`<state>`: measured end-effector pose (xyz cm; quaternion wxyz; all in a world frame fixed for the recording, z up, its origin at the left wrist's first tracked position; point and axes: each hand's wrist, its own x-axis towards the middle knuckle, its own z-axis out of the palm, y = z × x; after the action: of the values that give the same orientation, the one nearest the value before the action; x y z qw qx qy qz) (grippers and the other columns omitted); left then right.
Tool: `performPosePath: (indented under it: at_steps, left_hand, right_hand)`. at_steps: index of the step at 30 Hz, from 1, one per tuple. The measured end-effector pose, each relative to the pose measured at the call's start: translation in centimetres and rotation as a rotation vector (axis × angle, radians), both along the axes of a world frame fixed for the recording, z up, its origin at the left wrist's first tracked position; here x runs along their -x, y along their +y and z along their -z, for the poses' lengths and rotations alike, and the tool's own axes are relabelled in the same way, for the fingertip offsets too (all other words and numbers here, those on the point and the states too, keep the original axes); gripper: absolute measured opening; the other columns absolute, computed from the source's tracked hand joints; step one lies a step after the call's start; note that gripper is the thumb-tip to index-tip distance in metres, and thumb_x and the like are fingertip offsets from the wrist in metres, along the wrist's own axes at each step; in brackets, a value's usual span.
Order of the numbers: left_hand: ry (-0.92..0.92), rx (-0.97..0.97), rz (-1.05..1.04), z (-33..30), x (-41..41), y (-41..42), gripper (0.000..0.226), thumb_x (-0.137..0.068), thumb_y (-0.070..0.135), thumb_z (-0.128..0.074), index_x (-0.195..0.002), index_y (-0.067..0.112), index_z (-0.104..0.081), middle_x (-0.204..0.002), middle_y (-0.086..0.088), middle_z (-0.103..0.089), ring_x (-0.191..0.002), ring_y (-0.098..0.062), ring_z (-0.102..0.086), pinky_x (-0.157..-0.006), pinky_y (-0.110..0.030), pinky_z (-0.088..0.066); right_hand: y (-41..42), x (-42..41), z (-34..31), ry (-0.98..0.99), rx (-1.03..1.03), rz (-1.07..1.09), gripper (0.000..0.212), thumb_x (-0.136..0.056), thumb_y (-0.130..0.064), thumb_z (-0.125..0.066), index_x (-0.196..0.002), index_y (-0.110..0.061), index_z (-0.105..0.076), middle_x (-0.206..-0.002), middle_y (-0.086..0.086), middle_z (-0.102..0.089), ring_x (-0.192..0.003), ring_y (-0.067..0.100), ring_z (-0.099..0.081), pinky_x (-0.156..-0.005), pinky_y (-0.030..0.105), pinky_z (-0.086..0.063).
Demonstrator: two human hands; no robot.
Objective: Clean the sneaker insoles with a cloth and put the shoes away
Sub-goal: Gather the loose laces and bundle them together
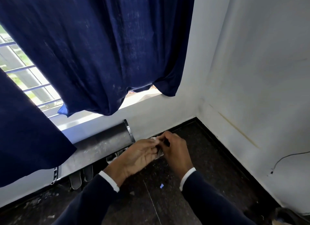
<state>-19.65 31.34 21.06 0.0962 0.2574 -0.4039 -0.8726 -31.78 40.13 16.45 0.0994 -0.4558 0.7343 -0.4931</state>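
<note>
white cloth (158, 153), mostly hidden, is held between both hands above the dark floor (209, 157), beside the end of a metal shoe rack (100, 147). the left hand (139, 155) is cupped under it, the right hand (174, 147) curled over it. pale shoes (80, 176) are tucked under the rack.

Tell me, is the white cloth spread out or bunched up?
Bunched up: the white cloth shows only as a small wad between the left hand and the right hand.
</note>
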Motion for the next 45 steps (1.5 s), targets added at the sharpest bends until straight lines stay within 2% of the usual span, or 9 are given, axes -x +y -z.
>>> performPosePath:
  at_steps: [5,10,16,21,25,30,34,38,45]
  left_hand:
    - [-0.15,0.151,-0.242,1.6,2.3,2.8,0.021,-0.1,0.0,-0.041,-0.115,0.0,-0.055,-0.106,-0.019,-0.055,-0.093,-0.021,-0.057,-0.075,-0.03,-0.047]
    - [-0.08,0.124,-0.155,2.0,1.7,1.0,0.017,-0.099,0.004,-0.046,-0.103,0.005,-0.063,-0.093,-0.006,-0.068,-0.089,-0.016,-0.064,-0.08,-0.029,-0.053]
    - [-0.168,0.441,-0.08,4.5,2.5,-3.1,0.031,-0.094,0.007,-0.054,-0.124,0.002,-0.06,-0.128,-0.005,-0.068,-0.126,-0.021,-0.06,-0.108,-0.032,-0.046]
    - [-0.251,0.636,-0.097,5.1,3.8,-7.7,0.035,-0.088,0.016,-0.055,-0.122,0.022,-0.061,-0.114,0.005,-0.067,-0.117,-0.015,-0.061,-0.103,-0.036,-0.049]
    - [-0.223,0.487,-0.227,3.7,4.6,-11.9,0.024,-0.091,0.003,-0.056,-0.113,0.011,-0.063,-0.114,-0.012,-0.067,-0.122,-0.03,-0.059,-0.106,-0.044,-0.047]
    - [-0.043,0.197,-0.262,1.7,3.6,-19.2,0.028,-0.097,-0.011,-0.046,-0.106,0.005,-0.067,-0.105,-0.002,-0.074,-0.103,-0.011,-0.071,-0.089,-0.024,-0.056]
    - [-0.177,0.223,-0.19,4.6,3.6,-23.8,0.032,-0.102,0.006,-0.047,-0.13,0.003,-0.061,-0.122,-0.012,-0.073,-0.116,-0.027,-0.069,-0.102,-0.045,-0.051]
    - [-0.339,0.449,-0.27,8.0,4.8,-25.7,0.025,-0.105,0.007,-0.046,-0.115,0.009,-0.068,-0.097,-0.003,-0.078,-0.091,-0.027,-0.072,-0.072,-0.03,-0.059]
    - [-0.367,0.384,-0.216,9.5,12.5,-26.9,0.04,-0.1,0.022,-0.058,-0.138,0.014,-0.049,-0.127,-0.009,-0.063,-0.106,-0.017,-0.068,-0.083,-0.032,-0.059]
  right_hand:
    - [-0.4,0.1,1.5,0.466,-0.031,-0.075,0.021,-0.071,-0.006,-0.073,-0.086,-0.012,-0.059,-0.076,0.0,-0.061,-0.077,0.023,-0.056,-0.051,0.035,-0.048]
    - [-2.6,1.5,2.0,-0.132,-0.123,-0.075,0.003,-0.088,-0.012,-0.07,-0.087,-0.012,-0.067,-0.082,-0.002,-0.07,-0.077,0.011,-0.064,-0.069,0.029,-0.054]
    - [-6.9,3.2,3.1,-0.536,-0.108,-0.031,0.004,-0.087,-0.01,-0.074,-0.084,-0.013,-0.072,-0.082,0.002,-0.074,-0.082,0.014,-0.071,-0.073,0.029,-0.058]
    - [-12.1,3.7,3.3,-0.586,-0.09,0.063,0.006,-0.087,-0.007,-0.074,-0.086,-0.014,-0.072,-0.082,-0.001,-0.075,-0.08,0.01,-0.072,-0.075,0.026,-0.059]
    - [-17.2,3.5,1.8,-0.513,-0.06,0.049,0.006,-0.085,-0.004,-0.075,-0.088,-0.007,-0.072,-0.08,0.001,-0.075,-0.078,0.011,-0.072,-0.072,0.023,-0.059]
    - [-22.2,5.8,1.1,-0.156,-0.088,-0.057,0.016,-0.087,-0.004,-0.073,-0.08,-0.012,-0.062,-0.073,-0.008,-0.068,-0.068,0.0,-0.064,-0.06,0.009,-0.045]
    - [-24.7,8.6,2.2,-0.371,-0.139,0.008,0.013,-0.085,-0.009,-0.078,-0.081,-0.007,-0.066,-0.074,0.0,-0.07,-0.062,-0.004,-0.062,-0.058,0.01,-0.047]
    - [-26.2,11.5,4.0,-0.507,-0.21,0.004,0.013,-0.082,-0.014,-0.082,-0.081,-0.011,-0.069,-0.079,0.003,-0.074,-0.074,0.012,-0.069,-0.065,0.022,-0.052]
    - [-27.7,16.7,6.2,-0.56,-0.281,-0.132,0.015,-0.081,-0.014,-0.083,-0.081,-0.012,-0.068,-0.076,0.003,-0.071,-0.072,0.013,-0.068,-0.064,0.025,-0.054]
